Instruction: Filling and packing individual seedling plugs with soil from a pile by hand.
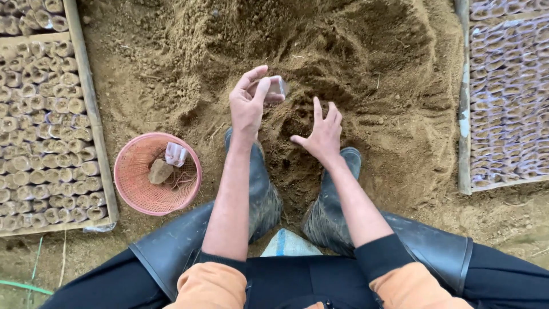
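Now — small clear bag (276, 88) pinched in left hand (250, 103) above soil heap (320, 51).

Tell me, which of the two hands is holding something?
The left hand, raised over the brown soil heap, pinches a small clear plastic bag. The right hand is spread open and empty.

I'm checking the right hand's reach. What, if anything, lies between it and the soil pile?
Nothing visible. The right hand hovers open, fingers spread, just above the soil pile, with only bare soil under it. The left hand holds a small clear bag off to the side.
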